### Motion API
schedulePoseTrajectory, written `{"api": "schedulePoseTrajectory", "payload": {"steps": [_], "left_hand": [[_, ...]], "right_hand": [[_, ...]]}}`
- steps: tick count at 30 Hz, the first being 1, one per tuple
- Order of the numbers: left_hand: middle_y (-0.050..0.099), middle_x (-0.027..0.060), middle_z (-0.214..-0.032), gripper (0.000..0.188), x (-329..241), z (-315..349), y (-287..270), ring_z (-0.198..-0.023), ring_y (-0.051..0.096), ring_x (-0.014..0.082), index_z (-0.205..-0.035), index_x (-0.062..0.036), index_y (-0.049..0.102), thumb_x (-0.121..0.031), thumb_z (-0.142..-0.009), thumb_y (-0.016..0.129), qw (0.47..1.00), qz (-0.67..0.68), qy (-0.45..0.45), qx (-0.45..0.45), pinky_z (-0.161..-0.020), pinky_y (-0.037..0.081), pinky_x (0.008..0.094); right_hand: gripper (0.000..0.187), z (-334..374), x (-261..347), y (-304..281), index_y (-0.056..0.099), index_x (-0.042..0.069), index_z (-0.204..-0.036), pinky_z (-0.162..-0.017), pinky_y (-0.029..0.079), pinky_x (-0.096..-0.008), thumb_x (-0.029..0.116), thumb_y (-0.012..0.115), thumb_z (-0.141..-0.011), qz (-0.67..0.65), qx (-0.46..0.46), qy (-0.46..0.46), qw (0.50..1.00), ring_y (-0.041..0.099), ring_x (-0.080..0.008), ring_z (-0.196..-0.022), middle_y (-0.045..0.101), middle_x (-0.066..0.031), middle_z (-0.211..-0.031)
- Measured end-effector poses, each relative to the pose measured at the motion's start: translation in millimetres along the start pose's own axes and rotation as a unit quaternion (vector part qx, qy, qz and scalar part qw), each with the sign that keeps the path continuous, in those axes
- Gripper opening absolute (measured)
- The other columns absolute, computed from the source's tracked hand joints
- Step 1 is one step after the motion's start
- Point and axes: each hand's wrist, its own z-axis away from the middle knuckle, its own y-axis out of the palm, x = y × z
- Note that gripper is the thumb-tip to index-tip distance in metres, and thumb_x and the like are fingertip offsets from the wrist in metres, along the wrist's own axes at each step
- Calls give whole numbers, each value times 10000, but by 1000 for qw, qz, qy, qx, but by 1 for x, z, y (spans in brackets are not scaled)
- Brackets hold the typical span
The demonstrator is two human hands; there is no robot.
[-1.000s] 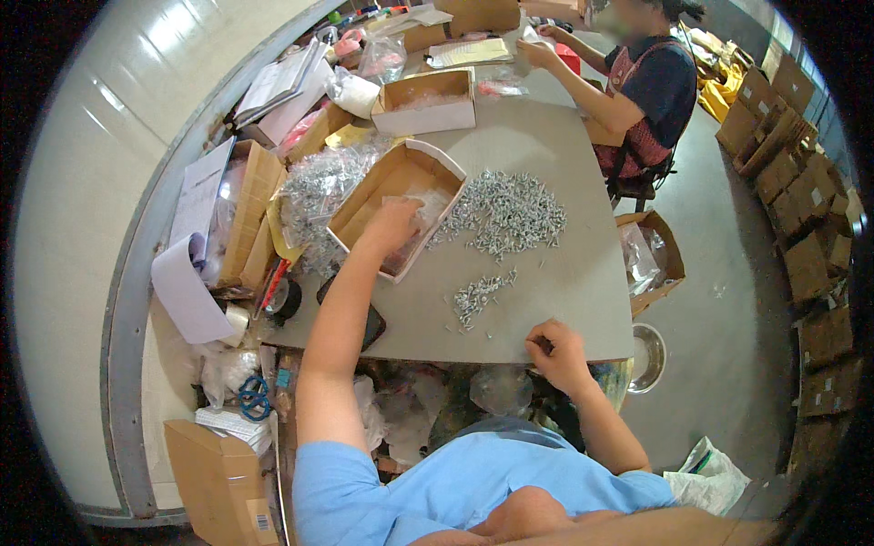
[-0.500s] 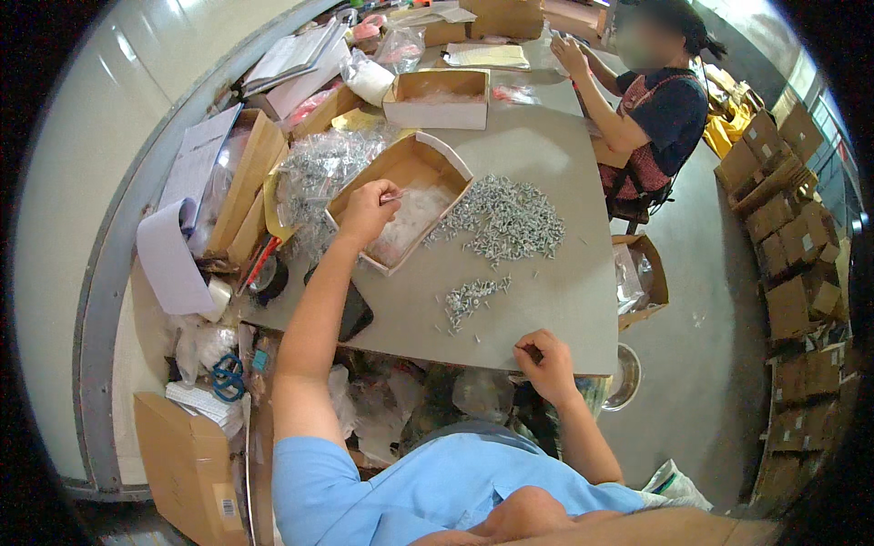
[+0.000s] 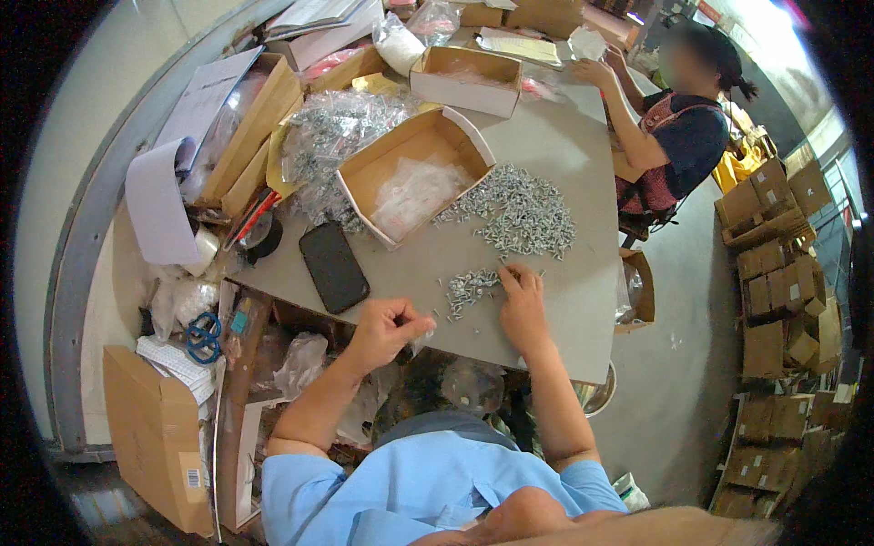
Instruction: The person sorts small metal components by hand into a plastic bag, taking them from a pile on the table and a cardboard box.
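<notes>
In the head view, with the small pile of screws (image 3: 466,293) as the dial's centre, the left hand (image 3: 387,335) was at eight o'clock, over the near edge of the grey table (image 3: 581,314), its thumb and forefinger pinched on what looked like a small clear bag (image 3: 422,341). The right hand (image 3: 523,305) was at three to four o'clock, its fingers drawn narrow at the pile's edge; whether they gripped a screw, I could not tell. The large pile of screws (image 3: 528,214) spread at one o'clock. At eleven stood an open cardboard box (image 3: 378,177) with clear bags (image 3: 414,196) inside. A dark flat case (image 3: 333,268) lay towards nine, and a co-worker (image 3: 683,136) sat at two, well apart.
</notes>
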Motion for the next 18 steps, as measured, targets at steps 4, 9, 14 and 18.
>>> {"api": "schedulePoseTrajectory", "payload": {"steps": [4,9,14,18], "left_hand": [[618,6,-649,159,22,31,8,-596,540,73,-716,-10,625,-73,-725,771,992,47,-116,-3,-558,441,231],[624,63,-875,281,54,59,12,-822,576,112,-1081,2,658,-153,-846,674,984,80,-142,71,-701,464,250],[650,97,-874,118,88,67,26,-832,610,142,-802,-5,635,-101,-799,703,977,116,-146,102,-715,494,285],[638,99,-849,206,116,69,44,-808,613,138,-727,-45,534,-89,-766,731,940,122,-253,194,-719,486,273]], "right_hand": [[492,16,3,-1,562,16,-1167,-973,379,-410,-108,471,-699,-55,65,-6,996,440,-356,-1117,498,-166,-1178],[473,46,12,-33,559,39,-1177,-923,413,-378,-69,528,-718,-100,93,29,990,477,-334,-1071,507,-159,-1156],[497,53,8,-42,546,70,-1194,-850,455,-344,-23,617,-711,-151,64,77,983,541,-295,-973,518,-142,-1141],[514,49,4,-42,530,77,-1208,-890,445,-373,1,628,-709,-150,82,96,981,528,-330,-1020,506,-170,-1166]]}}
